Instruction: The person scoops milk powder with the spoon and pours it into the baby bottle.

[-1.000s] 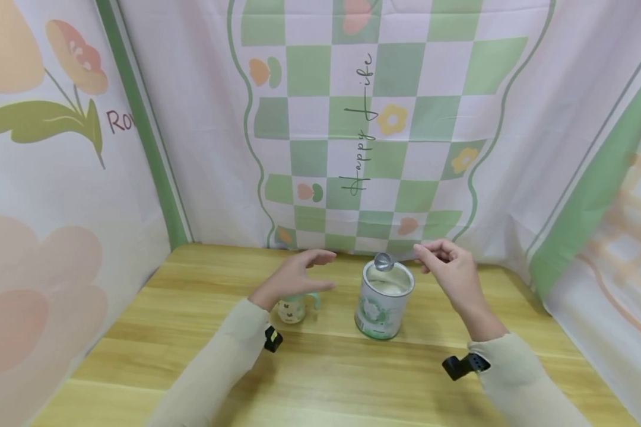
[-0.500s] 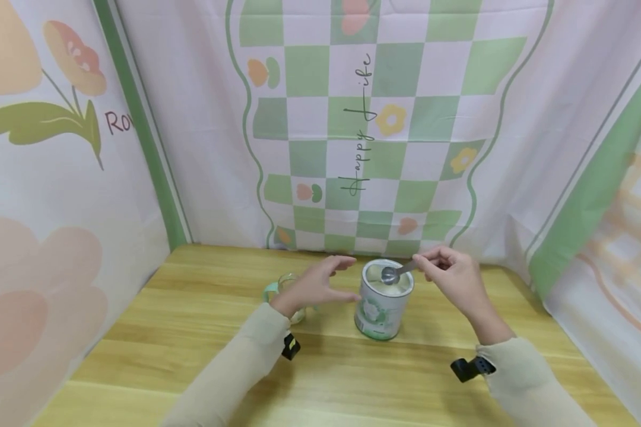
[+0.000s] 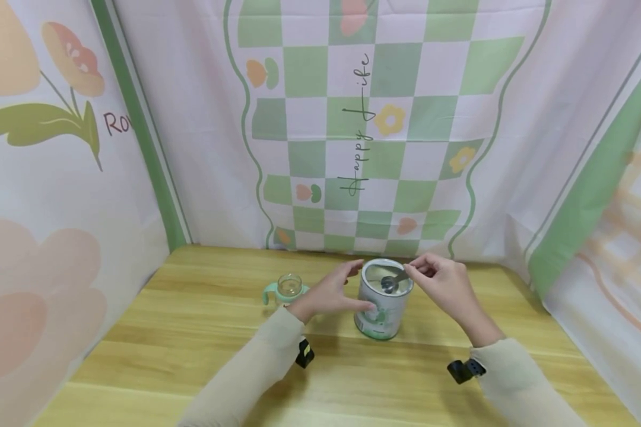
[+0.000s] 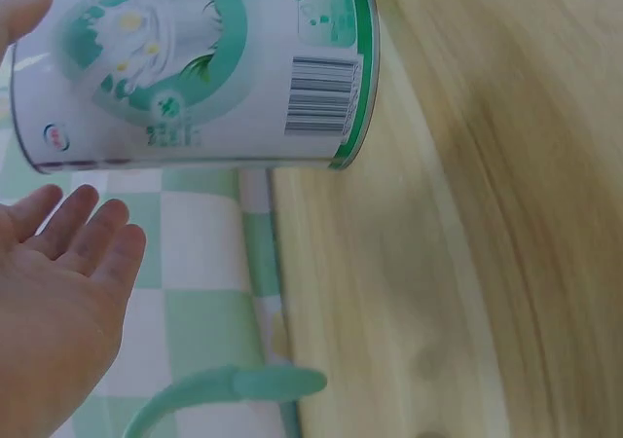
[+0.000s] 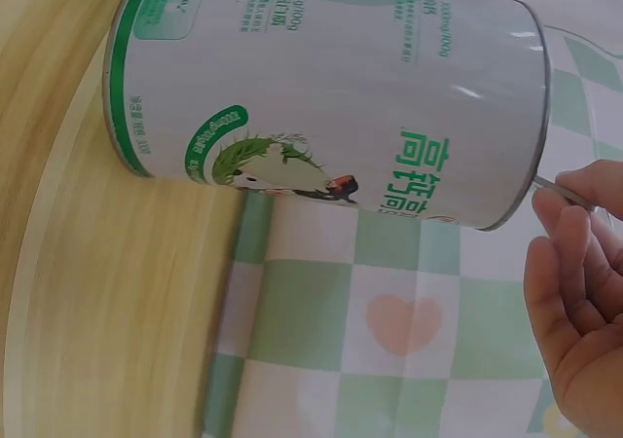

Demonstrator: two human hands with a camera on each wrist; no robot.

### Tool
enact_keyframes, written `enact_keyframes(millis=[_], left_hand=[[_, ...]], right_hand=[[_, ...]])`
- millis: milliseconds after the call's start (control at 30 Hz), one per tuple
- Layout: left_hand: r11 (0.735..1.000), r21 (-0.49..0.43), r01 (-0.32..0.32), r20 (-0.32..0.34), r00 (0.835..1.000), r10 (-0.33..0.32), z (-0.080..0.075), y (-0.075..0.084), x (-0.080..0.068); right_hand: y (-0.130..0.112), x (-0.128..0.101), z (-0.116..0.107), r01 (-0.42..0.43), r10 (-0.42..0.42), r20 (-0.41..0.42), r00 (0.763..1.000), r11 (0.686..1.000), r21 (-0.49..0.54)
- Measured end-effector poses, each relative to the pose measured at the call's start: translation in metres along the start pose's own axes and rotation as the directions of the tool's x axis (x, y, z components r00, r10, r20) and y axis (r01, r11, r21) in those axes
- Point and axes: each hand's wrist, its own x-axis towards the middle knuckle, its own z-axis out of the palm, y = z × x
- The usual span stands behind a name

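An open milk powder can, white with green print, stands upright on the table, pale powder inside. My right hand pinches the thin handle of a metal measuring spoon between thumb and fingertips at the can's right rim. The spoon's bowl is down inside the mouth. My left hand spreads around the can's left side, thumb in front and fingers behind. In the left wrist view, the fingers of the left hand are extended beside the can's wall. The right wrist view shows the handle crossing the rim.
Left of the can, a small clear cup with mint-green handles stands partly behind my left hand and wrist. The wooden table ends at a checkered curtain just behind the can.
My left hand has moved right, from over the cup to the can's side, uncovering the cup. My right hand has lowered the spoon from above the rim into the can.
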Motion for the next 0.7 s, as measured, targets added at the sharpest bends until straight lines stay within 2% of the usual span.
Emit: enact_keyframes(millis=[100, 300, 400, 533, 667, 700], left_hand=[[1.000, -0.027, 0.013, -0.014, 1.000, -0.014, 0.005, 0.001, 0.003], [0.995, -0.097, -0.018, -0.030, 0.999, 0.015, 0.016, 0.003, 0.013], [0.991, -0.137, 0.000, -0.046, 0.999, -0.007, 0.021, 0.005, 0.016], [0.977, -0.210, -0.021, -0.060, 0.998, 0.008, 0.025, 0.007, 0.019], [0.953, -0.299, -0.056, -0.044, 0.998, 0.045, 0.028, 0.008, 0.020], [0.947, -0.316, -0.048, -0.041, 0.998, 0.037, 0.029, 0.008, 0.021]], right_hand=[[0.001, 0.001, 0.003, 0.047, -0.047, -0.006, 0.999, 0.998, -0.032], [0.000, 0.002, 0.008, 0.121, -0.121, -0.002, 0.993, 0.990, -0.069], [-0.001, 0.003, 0.008, 0.142, -0.142, 0.004, 0.990, 0.987, -0.081], [-0.004, 0.004, 0.009, 0.159, -0.157, 0.028, 0.987, 0.983, -0.091], [-0.006, 0.006, 0.012, 0.168, -0.163, 0.060, 0.985, 0.981, -0.098], [-0.006, 0.006, 0.012, 0.169, -0.163, 0.065, 0.984, 0.981, -0.100]])
